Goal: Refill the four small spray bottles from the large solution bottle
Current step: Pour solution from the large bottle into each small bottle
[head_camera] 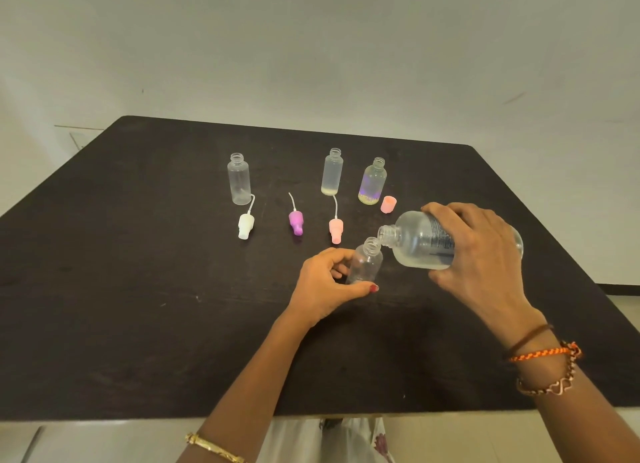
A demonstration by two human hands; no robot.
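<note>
My right hand (481,251) grips the large clear solution bottle (420,241), tipped on its side with its open mouth at the neck of a small clear bottle (365,261). My left hand (329,289) holds that small bottle upright on the dark table (138,289), fingers and thumb curled around it. Three more small bottles stand uncapped farther back: a clear one (239,180) at left, a frosted one (333,173) and a purple-tinted one (373,182) at right.
Spray heads with dip tubes lie on the table: white (246,225), purple (296,222) and pink (336,230). A pink cap (388,204) stands beside the purple-tinted bottle. A pale wall rises behind the table's far edge.
</note>
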